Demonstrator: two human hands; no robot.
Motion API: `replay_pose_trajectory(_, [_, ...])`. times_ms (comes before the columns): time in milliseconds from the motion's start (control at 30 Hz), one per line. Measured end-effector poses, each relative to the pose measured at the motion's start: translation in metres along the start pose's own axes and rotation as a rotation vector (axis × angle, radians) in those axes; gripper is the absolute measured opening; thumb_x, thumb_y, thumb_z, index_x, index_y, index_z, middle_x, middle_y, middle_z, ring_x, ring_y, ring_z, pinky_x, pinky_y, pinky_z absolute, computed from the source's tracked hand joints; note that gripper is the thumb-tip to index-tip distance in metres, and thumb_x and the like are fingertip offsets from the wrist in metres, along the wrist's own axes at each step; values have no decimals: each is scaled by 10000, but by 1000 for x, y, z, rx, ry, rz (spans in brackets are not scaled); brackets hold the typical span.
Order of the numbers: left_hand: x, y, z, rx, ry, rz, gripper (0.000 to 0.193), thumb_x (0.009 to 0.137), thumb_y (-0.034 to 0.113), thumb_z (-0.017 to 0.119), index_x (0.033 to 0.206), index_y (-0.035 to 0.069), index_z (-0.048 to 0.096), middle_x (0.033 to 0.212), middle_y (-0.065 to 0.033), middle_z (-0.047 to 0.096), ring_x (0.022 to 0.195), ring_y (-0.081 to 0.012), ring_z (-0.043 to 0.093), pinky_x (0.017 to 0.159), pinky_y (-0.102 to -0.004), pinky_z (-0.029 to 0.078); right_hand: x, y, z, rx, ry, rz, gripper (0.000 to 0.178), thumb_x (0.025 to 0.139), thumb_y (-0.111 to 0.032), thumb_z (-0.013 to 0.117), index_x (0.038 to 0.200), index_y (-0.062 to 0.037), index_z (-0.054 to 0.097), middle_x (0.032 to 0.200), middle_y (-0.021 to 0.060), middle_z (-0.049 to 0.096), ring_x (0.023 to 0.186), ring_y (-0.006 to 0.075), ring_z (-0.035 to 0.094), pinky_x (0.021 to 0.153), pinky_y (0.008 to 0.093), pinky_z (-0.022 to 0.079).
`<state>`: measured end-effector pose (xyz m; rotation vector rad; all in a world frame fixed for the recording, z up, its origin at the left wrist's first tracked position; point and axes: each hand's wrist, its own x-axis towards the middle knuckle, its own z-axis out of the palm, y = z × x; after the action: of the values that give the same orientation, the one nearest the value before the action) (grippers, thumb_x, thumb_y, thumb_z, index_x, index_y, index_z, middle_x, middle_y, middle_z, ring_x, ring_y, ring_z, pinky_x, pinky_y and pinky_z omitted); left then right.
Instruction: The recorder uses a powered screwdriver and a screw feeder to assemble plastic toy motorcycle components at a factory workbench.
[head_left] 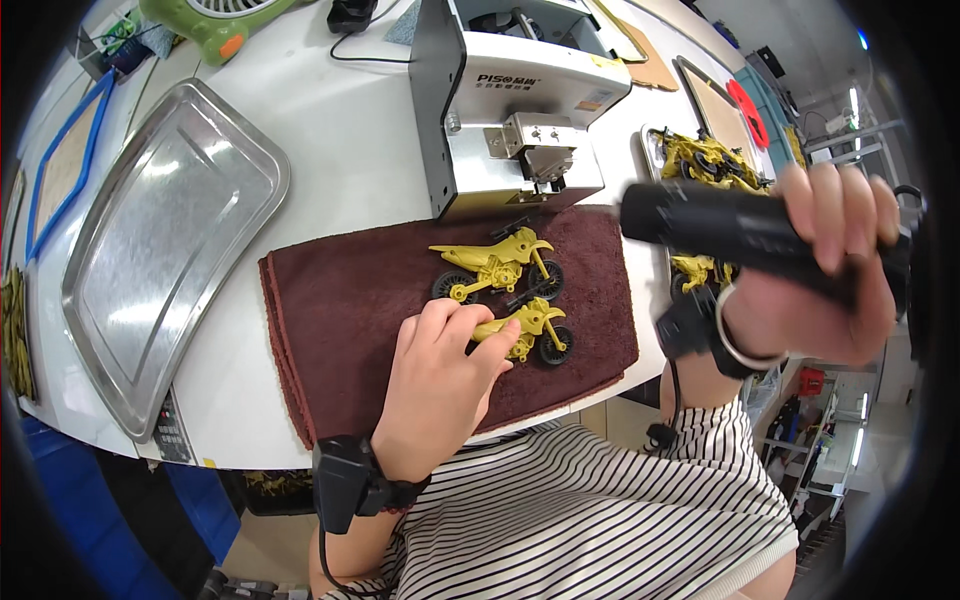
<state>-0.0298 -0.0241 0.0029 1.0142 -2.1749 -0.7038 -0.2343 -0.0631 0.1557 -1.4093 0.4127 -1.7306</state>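
Observation:
My left hand (440,365) rests on the brown cloth, its thumb and fingers closed on the nearer yellow toy motorcycle (537,316). That toy lies on its side with a black wheel showing; my fingers hide its rear part. Just beyond it lies a second yellow toy motorcycle (495,262) with black wheels and handlebar, apart from my hand. My right hand (845,240) is raised at the right, wrapped round a black electric screwdriver (715,215). The screwdriver is held nearly level, somewhat blurred, with its thick end toward the left. It is clear of both toys.
A grey screw feeder (530,110) stands behind the brown cloth (345,320). To the left lies a metal tray (165,190), with a blue-rimmed tray (65,165) beyond it. More yellow toy motorcycles (700,155) are piled at the right. A green fan (215,25) stands at the back left.

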Motion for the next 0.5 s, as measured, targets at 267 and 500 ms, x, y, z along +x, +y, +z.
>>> replay_pose_trajectory(267, [-8, 29, 16, 91, 159, 17, 296, 714, 52, 587, 1007, 56, 631, 1008, -81, 550, 942, -246, 524, 790, -379, 402, 11, 40, 4, -246, -77, 33, 255, 679, -92, 492, 921, -43, 429, 762, 49, 429, 660, 141, 418, 691, 313, 332])
replay_pose_trajectory(500, [0, 54, 37, 79, -8, -43, 555, 735, 282, 619, 1190, -9, 492, 1244, -193, 448, 1179, -342, 422, 986, -436, 328, 10, 48, -1, -256, -115, 45, 263, 679, -93, 496, 930, -45, 434, 749, 44, 438, 654, 137, 424, 688, 309, 349])
